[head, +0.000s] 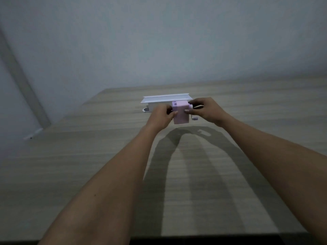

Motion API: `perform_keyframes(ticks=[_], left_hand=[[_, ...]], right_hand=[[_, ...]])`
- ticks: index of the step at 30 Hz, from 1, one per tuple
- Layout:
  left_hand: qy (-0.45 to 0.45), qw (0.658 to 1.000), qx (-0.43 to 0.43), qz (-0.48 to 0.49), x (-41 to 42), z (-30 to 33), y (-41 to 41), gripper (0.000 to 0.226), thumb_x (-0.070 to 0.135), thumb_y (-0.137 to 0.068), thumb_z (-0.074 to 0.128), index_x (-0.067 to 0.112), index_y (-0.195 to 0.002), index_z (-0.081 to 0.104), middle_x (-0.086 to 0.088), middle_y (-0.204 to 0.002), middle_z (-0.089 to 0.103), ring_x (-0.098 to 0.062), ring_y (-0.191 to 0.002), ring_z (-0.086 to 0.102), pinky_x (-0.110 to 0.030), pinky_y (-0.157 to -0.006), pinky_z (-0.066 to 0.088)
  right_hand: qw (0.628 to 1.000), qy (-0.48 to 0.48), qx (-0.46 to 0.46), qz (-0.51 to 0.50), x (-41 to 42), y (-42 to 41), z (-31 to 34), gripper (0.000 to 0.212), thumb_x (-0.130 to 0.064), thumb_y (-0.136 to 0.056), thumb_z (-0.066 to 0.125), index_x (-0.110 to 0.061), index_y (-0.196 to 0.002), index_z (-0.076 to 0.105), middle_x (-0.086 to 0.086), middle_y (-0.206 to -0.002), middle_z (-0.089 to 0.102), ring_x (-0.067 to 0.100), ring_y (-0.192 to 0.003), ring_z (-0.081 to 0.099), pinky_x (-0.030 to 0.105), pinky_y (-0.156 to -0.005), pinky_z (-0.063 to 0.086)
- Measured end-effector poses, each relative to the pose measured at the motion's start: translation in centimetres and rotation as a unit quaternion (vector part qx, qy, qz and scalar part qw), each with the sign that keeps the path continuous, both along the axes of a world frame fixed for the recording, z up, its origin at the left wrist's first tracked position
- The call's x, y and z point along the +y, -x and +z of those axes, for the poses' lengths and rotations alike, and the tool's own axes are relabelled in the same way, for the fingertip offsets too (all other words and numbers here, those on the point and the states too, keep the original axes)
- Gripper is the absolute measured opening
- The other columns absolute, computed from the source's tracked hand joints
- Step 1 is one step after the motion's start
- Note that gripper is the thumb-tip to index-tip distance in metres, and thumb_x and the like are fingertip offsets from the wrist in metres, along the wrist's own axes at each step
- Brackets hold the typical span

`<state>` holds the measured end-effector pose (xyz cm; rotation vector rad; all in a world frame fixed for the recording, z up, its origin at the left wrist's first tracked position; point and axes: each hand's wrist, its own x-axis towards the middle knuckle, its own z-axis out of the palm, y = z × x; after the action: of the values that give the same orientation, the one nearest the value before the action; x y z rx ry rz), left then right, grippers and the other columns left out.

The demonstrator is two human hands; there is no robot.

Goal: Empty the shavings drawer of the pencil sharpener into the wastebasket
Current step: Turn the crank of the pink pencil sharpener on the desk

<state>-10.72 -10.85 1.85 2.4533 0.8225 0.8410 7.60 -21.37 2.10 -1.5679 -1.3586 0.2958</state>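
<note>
I hold the sharpener [180, 112] up off the surface [88, 174] with both hands. My left hand [161, 115] is closed on its left side, thumb across the front face. My right hand [206, 110] is closed on the right end, fingers curled round the part where the crank [194, 118] sticks out below. The drawer I cannot make out as a separate piece from here; it looks still shut inside the pink body.

The main risk is spilling. If I tug the drawer free with a jerk while the sharpener hangs over bare surface, shavings could scatter here instead of in the wastebasket. The cause would be pulling before I am over the bin, or tipping the body as it comes loose. My right grip also sits close to the crank, so the handle may turn or slip under my fingers and loosen my hold.

Just behind the sharpener stands a low white box [160, 103] with a flat lid [166, 98] raised at its back; whether this is the wastebasket I cannot tell for sure, though it is the only container in sight. A small white part [146, 109] lies at its left foot. The sharpener hides part of the box, so I cannot see how wide the opening is. Nothing else stands between my hands and it.
</note>
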Motion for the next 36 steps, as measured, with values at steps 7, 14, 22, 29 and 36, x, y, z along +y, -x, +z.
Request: perform_keyframes(ticks=[7, 14, 22, 29, 36], left_hand=[[0.0, 1.0, 0.014, -0.007, -4.6, -0.7, 3.9, 0.029, 0.027, -0.092, 0.066, -0.001, -0.095, 0.074, -0.02, -0.086, 0.072, -0.031, -0.077, 0.063, -0.032, -0.064, 0.039], [0.025, 1.0, -0.006, -0.011, -6.6, -3.7, 4.7, 0.026, 0.026, -0.09, 0.069, 0.005, -0.105, 0.076, -0.013, -0.096, 0.076, -0.02, -0.08, 0.064, -0.026, -0.066, 0.042], [0.144, 0.987, -0.058, -0.05, -6.5, -4.8, 5.2, 0.054, 0.029, -0.083, 0.077, 0.012, -0.132, 0.06, -0.005, -0.112, 0.07, -0.02, -0.099, 0.069, -0.026, -0.07, 0.06], [0.194, 0.975, -0.027, -0.103, -5.3, -5.6, 4.9, 0.075, 0.018, -0.077, 0.082, 0.015, -0.145, 0.05, -0.006, -0.127, 0.069, -0.016, -0.112, 0.067, -0.024, -0.093, 0.055], [0.229, 0.966, -0.049, -0.113, -4.8, -5.6, 4.9, 0.074, 0.014, -0.073, 0.086, 0.009, -0.14, 0.054, -0.01, -0.118, 0.073, -0.02, -0.11, 0.07, -0.032, -0.097, 0.056]], right_hand=[[1.0, -0.005, 0.0, 0.01, -4.8, 3.4, -1.2, 0.04, -0.012, -0.08, 0.082, -0.002, -0.117, 0.073, 0.016, -0.11, 0.076, 0.027, -0.102, 0.072, 0.036, -0.086, 0.058], [1.0, 0.024, -0.019, 0.0, -6.5, 4.0, -3.6, 0.042, -0.014, -0.079, 0.083, 0.0, -0.117, 0.072, 0.016, -0.111, 0.075, 0.031, -0.105, 0.072, 0.044, -0.091, 0.058], [0.998, 0.045, 0.007, 0.035, -6.6, 3.1, -3.6, 0.052, -0.012, -0.078, 0.084, -0.005, -0.127, 0.067, 0.01, -0.12, 0.073, 0.023, -0.107, 0.07, 0.023, -0.085, 0.058], [0.991, 0.098, 0.027, 0.085, -6.2, 2.2, -3.6, 0.058, -0.016, -0.078, 0.084, -0.013, -0.132, 0.065, 0.004, -0.124, 0.072, 0.02, -0.117, 0.067, 0.038, -0.101, 0.053], [0.986, 0.11, 0.059, 0.112, -6.0, 1.4, -3.7, 0.057, -0.015, -0.079, 0.082, -0.013, -0.133, 0.064, 0.005, -0.124, 0.072, 0.024, -0.12, 0.065, 0.042, -0.103, 0.052]])
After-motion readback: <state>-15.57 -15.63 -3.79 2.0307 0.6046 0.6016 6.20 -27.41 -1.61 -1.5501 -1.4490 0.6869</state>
